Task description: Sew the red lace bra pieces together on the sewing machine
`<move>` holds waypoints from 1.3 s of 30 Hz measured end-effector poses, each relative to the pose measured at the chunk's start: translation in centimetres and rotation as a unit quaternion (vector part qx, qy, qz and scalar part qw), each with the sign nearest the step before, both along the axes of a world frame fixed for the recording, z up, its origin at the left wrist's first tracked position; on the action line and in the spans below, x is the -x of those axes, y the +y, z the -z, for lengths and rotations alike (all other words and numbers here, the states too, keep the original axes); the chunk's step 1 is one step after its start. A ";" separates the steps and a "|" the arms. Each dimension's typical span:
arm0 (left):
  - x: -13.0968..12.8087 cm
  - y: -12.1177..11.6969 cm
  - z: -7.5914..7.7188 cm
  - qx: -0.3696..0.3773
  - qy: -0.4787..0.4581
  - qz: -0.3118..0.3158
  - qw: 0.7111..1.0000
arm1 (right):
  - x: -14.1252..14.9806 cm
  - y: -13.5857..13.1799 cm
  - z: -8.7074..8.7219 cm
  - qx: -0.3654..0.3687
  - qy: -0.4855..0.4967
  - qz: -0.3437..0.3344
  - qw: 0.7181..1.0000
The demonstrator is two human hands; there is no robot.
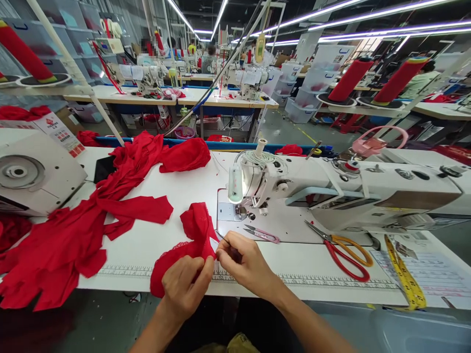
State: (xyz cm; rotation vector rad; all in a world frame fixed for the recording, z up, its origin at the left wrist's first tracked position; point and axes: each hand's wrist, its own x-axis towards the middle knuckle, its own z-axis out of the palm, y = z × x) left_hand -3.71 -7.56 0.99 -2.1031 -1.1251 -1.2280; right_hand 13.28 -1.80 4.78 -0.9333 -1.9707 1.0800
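Note:
My left hand [189,282] is closed, its thumb and fingers pinching the edge of a red lace-trimmed fabric piece [200,228] near the table's front edge. A small white label [214,244] shows on that fabric, between my hands. My right hand [246,260] is closed beside it, fingertips at the label. From its fingers a thin dark pointed tool [221,236] sticks out; its kind is mostly hidden. Just beyond my right hand, pink-handled thread snips [263,234] lie on the plate of the white sewing machine [294,181].
A long heap of red fabric pieces [84,220] covers the left of the table. Scissors with red and orange handles [342,250], a yellow tape measure [405,277] and a paper sheet [437,274] lie at right. A printed ruler [312,281] runs along the front edge.

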 end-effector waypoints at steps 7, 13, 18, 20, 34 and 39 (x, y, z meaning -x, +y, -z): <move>-0.3 0.3 0.6 -0.004 -0.022 -0.009 1.000 | 0.0 0.3 0.2 0.138 0.023 -0.001 0.990; -0.1 0.3 0.6 0.004 0.000 -0.048 0.999 | -1.8 -0.7 -0.2 0.069 -0.026 -0.010 0.997; 0.0 0.0 1.0 0.012 0.003 -0.032 0.999 | -2.6 -2.2 -0.5 0.165 -0.089 -0.085 0.978; 0.0 -0.1 1.1 0.013 0.011 -0.021 1.000 | -2.6 -2.6 -0.7 0.189 -0.120 -0.100 0.970; -0.1 -0.1 0.9 0.006 0.041 -0.004 0.999 | -2.5 -2.9 -1.1 0.118 -0.156 -0.081 0.977; 0.0 -0.1 1.3 0.002 0.052 -0.005 0.999 | -2.4 -2.9 -1.2 0.135 -0.153 -0.079 0.976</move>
